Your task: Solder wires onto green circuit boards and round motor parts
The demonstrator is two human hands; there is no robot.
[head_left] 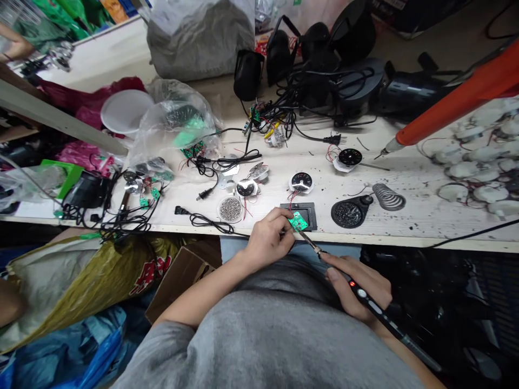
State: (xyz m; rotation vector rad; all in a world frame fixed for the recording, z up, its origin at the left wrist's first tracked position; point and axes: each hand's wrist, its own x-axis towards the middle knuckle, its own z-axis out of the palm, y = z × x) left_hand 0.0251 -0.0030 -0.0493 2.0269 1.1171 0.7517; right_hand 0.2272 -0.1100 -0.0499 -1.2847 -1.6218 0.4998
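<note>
Head view. Left hand (271, 237), fingers curled and pinched closed on the left edge of a small green circuit board (299, 221). The board sits tilted above a black rectangular frame (311, 212) near the front edge of the white bench (409, 219). Right hand (360, 283) wrapped around a black soldering iron (379, 312), a grip like that on a pen; a red display is lit on the handle. Iron's metal tip points up and left, at the board's lower edge (contact or a slight gap, cannot tell which).

Just beyond the frame: a round dial piece (301, 182), dark face in a pale rim, thin red wires running from it toward the board. Left of that, another dial piece (246, 188), and nearer the front a round dish (230, 209) full of small silvery bits. A black power cord (211, 222) lies beside the dish.

Right of the frame: a round black dish (347, 214) with dark contents, a metal coil (388, 196) just beside it. Farther back, a black disc (350, 157) on a white base. An orange tool (450, 102) slants in from the upper right, point down. Pale round parts (466, 168) crowd the bench's right end.
</note>
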